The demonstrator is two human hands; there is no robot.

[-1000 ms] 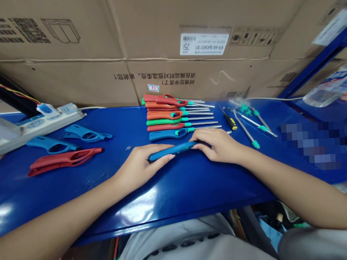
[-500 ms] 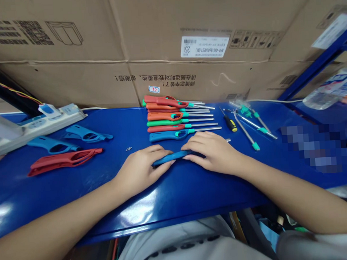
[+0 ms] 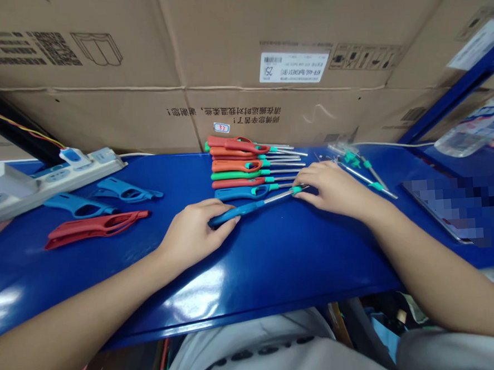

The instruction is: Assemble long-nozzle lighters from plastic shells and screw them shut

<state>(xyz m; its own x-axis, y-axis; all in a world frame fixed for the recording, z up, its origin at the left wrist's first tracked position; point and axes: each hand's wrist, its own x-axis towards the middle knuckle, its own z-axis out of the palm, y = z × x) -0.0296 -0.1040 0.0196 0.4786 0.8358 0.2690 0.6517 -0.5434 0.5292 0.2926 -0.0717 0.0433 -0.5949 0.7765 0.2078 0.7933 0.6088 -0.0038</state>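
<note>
My left hand (image 3: pixel 194 228) is closed around the back end of a blue gas lighter handle (image 3: pixel 245 209), held low above the blue tabletop. A slim metal tube (image 3: pixel 278 197) runs from the handle's front end toward my right hand (image 3: pixel 333 191). Thumb and fingers of that hand pinch the tube's far end, where a green collar (image 3: pixel 298 189) shows. Just behind lies a row of several long lighters, a blue one (image 3: pixel 234 193) nearest, then red, green and orange ones (image 3: pixel 231 165). Their metal tubes point right.
Blue handle shells (image 3: pixel 122 190) and a red shell (image 3: pixel 94 229) lie at the left, near a white power strip (image 3: pixel 78 170). Loose tubes with green collars (image 3: pixel 370 182) are at the right, beside a partly blurred-out phone (image 3: pixel 435 212). A large cardboard box (image 3: pixel 222 58) stands behind.
My right hand has moved right, off the blue handle, to the tip of a metal tube now showing at its front. My left hand keeps its hold on the handle.
</note>
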